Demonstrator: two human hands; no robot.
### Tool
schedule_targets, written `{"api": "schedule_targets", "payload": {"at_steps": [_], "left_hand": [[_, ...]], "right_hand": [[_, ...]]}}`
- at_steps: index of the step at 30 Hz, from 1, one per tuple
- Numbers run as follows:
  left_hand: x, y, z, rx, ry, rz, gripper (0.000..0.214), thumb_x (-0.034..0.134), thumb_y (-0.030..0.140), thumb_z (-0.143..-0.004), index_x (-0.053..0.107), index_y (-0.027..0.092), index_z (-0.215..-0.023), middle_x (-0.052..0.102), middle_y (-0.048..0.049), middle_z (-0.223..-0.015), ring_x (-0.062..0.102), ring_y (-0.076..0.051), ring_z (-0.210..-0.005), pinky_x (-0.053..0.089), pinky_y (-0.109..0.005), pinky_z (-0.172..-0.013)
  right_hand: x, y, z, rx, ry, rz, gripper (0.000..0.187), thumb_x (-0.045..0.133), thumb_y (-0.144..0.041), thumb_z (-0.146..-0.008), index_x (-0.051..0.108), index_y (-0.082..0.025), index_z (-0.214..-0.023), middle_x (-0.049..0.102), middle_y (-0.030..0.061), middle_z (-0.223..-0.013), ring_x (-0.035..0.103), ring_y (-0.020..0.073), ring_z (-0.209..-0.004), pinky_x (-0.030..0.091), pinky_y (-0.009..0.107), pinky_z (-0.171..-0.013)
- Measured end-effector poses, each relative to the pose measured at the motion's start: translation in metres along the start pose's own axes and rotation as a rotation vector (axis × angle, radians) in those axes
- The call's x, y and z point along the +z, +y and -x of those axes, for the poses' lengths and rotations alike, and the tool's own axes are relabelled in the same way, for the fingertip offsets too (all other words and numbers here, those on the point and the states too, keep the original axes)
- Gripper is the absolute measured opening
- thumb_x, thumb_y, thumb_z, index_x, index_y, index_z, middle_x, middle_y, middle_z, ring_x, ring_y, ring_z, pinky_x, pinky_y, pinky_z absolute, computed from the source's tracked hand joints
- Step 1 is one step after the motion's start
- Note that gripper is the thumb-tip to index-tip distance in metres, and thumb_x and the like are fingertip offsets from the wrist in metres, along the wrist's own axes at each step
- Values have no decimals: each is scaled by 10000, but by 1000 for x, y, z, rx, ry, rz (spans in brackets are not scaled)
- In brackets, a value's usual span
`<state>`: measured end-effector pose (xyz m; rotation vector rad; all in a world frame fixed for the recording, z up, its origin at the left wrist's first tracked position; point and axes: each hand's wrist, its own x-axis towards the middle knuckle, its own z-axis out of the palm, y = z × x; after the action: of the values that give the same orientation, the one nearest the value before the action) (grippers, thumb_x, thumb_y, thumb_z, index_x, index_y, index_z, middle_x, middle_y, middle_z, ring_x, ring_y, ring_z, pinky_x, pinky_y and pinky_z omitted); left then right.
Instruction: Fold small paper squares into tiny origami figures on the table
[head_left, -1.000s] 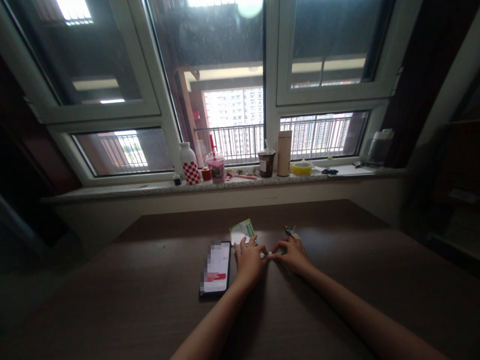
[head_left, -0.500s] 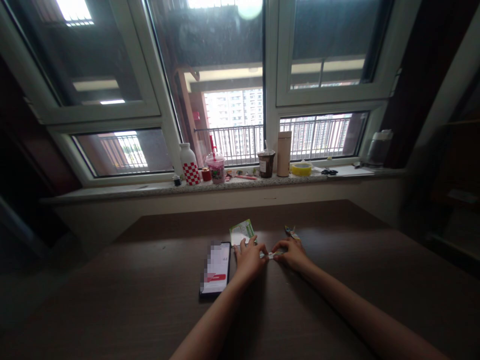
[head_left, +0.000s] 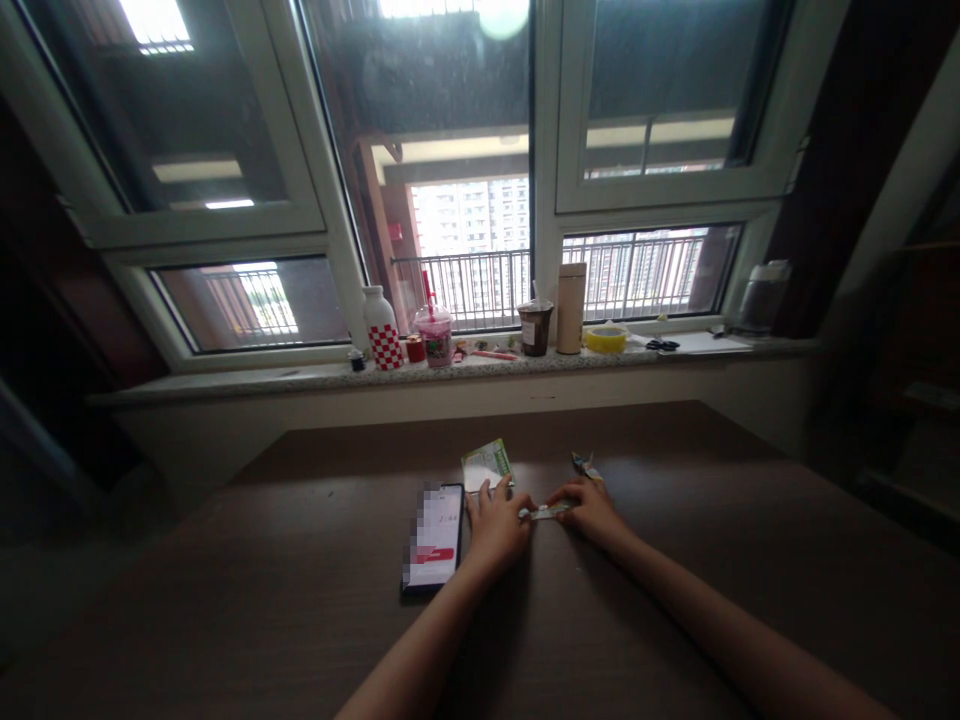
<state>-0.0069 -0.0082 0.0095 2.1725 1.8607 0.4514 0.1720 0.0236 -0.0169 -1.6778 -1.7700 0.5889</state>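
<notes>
My left hand (head_left: pixel 496 522) and my right hand (head_left: pixel 589 508) rest on a dark wooden table (head_left: pixel 300 600), fingertips facing each other. Between them they pinch a small thin strip of paper (head_left: pixel 546 512) that lies along the table; the left holds its left end, the right its right end. A green and white paper packet (head_left: pixel 486 464) lies just beyond my left hand. A small folded coloured paper piece (head_left: pixel 583 463) sits just beyond my right hand. A phone (head_left: pixel 435 538) with a lit screen lies flat to the left of my left hand.
A stone windowsill (head_left: pixel 300 376) runs behind the table with a red-checked white bottle (head_left: pixel 382 328), a pink lidded cup (head_left: pixel 436 336), a brown drink cup (head_left: pixel 535 328), a tall beige flask (head_left: pixel 571 307), a yellow tape roll (head_left: pixel 606 338), scissors (head_left: pixel 661 344) and a jar (head_left: pixel 762 295).
My hands have drawn slightly apart, and the small strip now shows stretched between them. My right hand shifted a little to the right.
</notes>
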Motion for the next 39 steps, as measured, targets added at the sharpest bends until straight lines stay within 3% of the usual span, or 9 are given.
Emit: {"api": "schedule_targets", "payload": {"at_steps": [7, 13, 18, 25, 36, 39], "left_hand": [[8, -1, 2, 51, 84, 35, 223, 580, 386, -845, 698, 315, -1020, 418, -23, -1499, 220, -350, -1432, 115, -601, -1156], [11, 1, 3, 78, 138, 42, 191, 555, 340, -882, 704, 287, -990, 484, -33, -1446, 266, -331, -1406, 150, -594, -1154], [14, 2, 2, 116, 201, 46, 210, 494, 293, -925, 698, 255, -965, 521, -48, -1401, 304, -300, -1383, 180, -550, -1158], [13, 6, 3, 118, 263, 73, 219, 468, 262, -942, 686, 247, -952, 539, -40, -1364, 331, -284, -1352, 206, -534, -1150], [12, 10, 3, 124, 377, 210, 165, 568, 163, -869, 685, 211, -762, 567, -52, -1259, 419, -248, -1246, 333, -418, -1099], [11, 9, 2, 110, 401, 263, 129, 587, 222, -876, 712, 241, -852, 552, -45, -1263, 411, -249, -1259, 326, -420, -1106]], "right_hand": [[0, 2, 8, -131, 5, 5, 214, 674, -240, -701, 783, -308, -872, 644, 56, -1114, 488, 286, -1157, 320, 450, -1050], [1, 2, 12, -179, 35, 26, 171, 687, -289, -734, 765, -310, -884, 651, 39, -1101, 506, 275, -1136, 331, 446, -1039], [0, 0, 14, -312, 110, -14, 181, 676, -336, -798, 749, -273, -952, 630, 72, -1076, 518, 263, -1100, 373, 417, -1007], [-1, -4, 17, -399, 156, 3, 113, 651, -318, -835, 750, -268, -853, 634, 64, -1015, 512, 257, -1057, 374, 417, -983], [5, -6, 15, -297, 107, -152, 133, 699, -342, -781, 714, -225, -718, 642, 67, -941, 501, 260, -1050, 368, 403, -990], [6, -2, 11, -260, 119, -217, 214, 676, -424, -788, 720, -223, -734, 657, 72, -910, 527, 268, -1024, 380, 417, -973]]}}
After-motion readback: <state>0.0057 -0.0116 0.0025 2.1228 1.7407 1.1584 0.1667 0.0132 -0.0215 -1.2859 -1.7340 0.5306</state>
